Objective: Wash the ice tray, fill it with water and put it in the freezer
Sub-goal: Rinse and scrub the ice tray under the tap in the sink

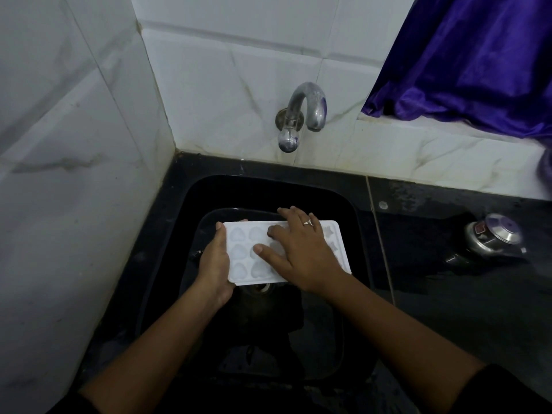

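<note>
Your left hand (213, 261) grips the left short end of the white plastic ice tray with heart-shaped cavities (242, 252), with the thumb on the top face and the fingertips curled round the far edge. Your right hand (301, 252) lies on top of the tray with fingers straight and spread, covering its middle; a ring (307, 222) shows on one finger. The tray sits low inside the black rectangular sink (352, 204), above the drain (263, 288), cavities facing up. Its long axis runs left to right, the right end slightly nearer you. The curved chrome wall tap (307, 109) stands on the wall beyond the tray. A steel lidded vessel (495, 237) rests on the black counter (448, 309) well to the right, below a purple curtain (463, 55).
</note>
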Available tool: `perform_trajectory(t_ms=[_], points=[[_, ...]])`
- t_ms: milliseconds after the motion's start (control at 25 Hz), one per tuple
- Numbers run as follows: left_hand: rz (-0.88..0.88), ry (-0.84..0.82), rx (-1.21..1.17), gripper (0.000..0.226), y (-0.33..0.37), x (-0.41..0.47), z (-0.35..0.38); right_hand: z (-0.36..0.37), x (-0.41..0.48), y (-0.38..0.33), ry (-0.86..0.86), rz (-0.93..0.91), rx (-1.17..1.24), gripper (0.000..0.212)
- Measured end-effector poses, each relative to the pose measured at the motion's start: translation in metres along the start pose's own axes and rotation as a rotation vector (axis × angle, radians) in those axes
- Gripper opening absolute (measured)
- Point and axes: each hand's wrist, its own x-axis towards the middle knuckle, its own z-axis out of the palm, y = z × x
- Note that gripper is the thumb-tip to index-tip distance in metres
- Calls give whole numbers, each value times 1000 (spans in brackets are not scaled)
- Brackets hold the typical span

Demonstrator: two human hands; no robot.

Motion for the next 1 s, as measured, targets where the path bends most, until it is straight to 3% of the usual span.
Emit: perform_trajectory(t_ms=[200,680,840,1000], points=[[-2,-5,0,60,-1,0,-2,-5,0,8,2,-20,-38,64],[2,-6,0,62,1,2,0,1,-5,4,-7,-46,-37,70],[2,-9,10,60,-1,2,-1,-8,-1,5,62,4,29,67],[-12,-18,10,63,0,-1,4,4,-2,-9,44,-144,-15,59]])
